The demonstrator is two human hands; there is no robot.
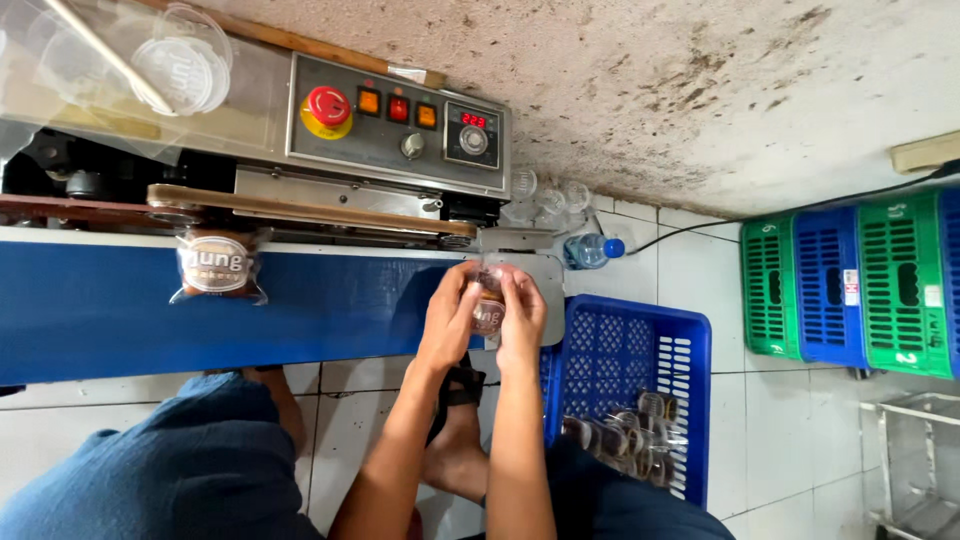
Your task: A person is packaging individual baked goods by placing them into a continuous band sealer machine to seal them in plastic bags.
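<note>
Packaged pastry (488, 305) sits between both my hands at the right-hand end of the blue conveyor belt (200, 310), just under the metal guide plate (535, 262) of the band sealer (390, 125). My left hand (448, 318) and right hand (522, 318) each have fingers closed on the clear wrapper, thumbs and fingertips pinching its upper edge from either side. I judge this as the feeding step: the pouch mouth is being lined up with the sealer's slot. The next move, as I read it, calls for a flat, uncreased top edge held level with the belt line.

The pouch's long axis runs away from me, open end toward the machine and the round brown cake toward my body; how tightly the mouth is pressed together I cannot tell. A second wrapped pastry (217, 265) lies on the belt well to the left. A blue crate (690, 340) holding more wrapped pieces stands on the tiled floor just right of my hands.
</note>
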